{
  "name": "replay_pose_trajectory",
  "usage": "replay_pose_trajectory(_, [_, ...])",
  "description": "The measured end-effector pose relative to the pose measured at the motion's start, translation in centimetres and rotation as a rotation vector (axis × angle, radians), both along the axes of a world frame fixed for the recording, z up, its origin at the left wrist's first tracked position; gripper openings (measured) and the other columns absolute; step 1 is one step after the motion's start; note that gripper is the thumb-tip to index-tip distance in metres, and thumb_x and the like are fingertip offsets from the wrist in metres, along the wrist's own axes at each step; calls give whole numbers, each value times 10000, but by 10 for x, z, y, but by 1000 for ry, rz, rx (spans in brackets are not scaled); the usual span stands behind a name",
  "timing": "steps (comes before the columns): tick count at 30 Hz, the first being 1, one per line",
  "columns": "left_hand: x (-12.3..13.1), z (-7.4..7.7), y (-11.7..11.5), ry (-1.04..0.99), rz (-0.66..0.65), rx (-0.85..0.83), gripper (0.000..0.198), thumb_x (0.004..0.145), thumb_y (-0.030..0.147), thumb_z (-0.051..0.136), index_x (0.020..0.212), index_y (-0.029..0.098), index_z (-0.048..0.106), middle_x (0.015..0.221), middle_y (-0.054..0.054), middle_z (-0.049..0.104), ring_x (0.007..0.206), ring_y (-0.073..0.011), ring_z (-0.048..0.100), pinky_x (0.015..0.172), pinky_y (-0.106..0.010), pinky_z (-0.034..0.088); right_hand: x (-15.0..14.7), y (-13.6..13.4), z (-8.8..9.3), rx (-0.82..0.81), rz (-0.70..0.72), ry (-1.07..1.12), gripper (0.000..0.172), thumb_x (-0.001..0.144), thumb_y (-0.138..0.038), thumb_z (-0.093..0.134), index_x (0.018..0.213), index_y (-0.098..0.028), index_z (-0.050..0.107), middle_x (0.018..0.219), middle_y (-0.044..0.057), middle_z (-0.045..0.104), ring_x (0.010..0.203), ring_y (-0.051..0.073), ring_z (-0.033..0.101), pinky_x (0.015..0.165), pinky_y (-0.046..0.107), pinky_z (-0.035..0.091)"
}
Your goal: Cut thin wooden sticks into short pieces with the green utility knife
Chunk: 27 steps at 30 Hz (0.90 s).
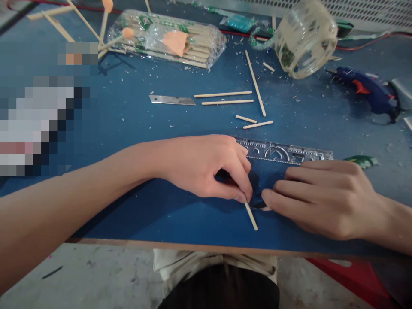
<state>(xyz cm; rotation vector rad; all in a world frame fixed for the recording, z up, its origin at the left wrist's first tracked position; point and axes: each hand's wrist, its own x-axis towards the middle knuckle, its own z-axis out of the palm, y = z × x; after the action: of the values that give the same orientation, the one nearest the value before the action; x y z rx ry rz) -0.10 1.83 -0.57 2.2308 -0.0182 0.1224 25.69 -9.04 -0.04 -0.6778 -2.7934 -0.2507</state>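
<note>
Near the table's front edge my left hand (209, 167) pinches a thin round wooden stick (251, 216) between thumb and forefinger. Its lower end points towards me. My right hand (331, 201) is closed, knuckles up, on a thin blade (256, 208), of which only a narrow dark sliver shows. That sliver reaches the stick just below my left fingertips. A clear plastic ruler (277, 151) lies flat beyond both hands, its left end hidden by my left hand.
Several cut sticks (225, 94) and a loose snap-off blade (172, 100) lie farther back. Behind them are a plastic-wrapped stick bundle (196, 45), a tipped clear jar (305, 38), and a blue glue gun (370, 88) at right. A stick structure (104, 25) stands back left.
</note>
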Motion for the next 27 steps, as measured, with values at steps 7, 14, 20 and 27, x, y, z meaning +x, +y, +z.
replay_pose_trajectory(7, [1,0,0,-2,11,1,154,1042,257,724,1026,315,866,871,16,820,827,-157,723,848,-317,516,0,0,0,10,7,-7,306,1119,-187,453,958,-228,710,764,-63,758,587,146,603,650,384,468])
replay_pose_trajectory(14, [1,0,0,-5,1,1,161,1041,234,729,1022,311,869,855,15,802,836,-155,715,853,-311,498,-6,-2,3,8,30,-4,336,1113,-170,428,954,-219,720,745,-52,748,524,147,557,609,380,472])
replay_pose_trajectory(20, [2,1,1,-23,-18,-2,158,1034,233,741,999,311,873,831,13,789,821,-156,703,844,-318,498,-4,1,1,-3,21,-4,323,1113,-175,440,951,-226,716,739,-45,734,589,157,606,592,379,454])
replay_pose_trajectory(27, [3,0,0,-11,-5,-2,169,1027,234,744,1011,334,879,849,12,806,836,-174,711,857,-332,498,-6,1,4,-29,34,-17,330,1114,-192,451,938,-226,727,741,-45,730,569,158,589,568,383,457])
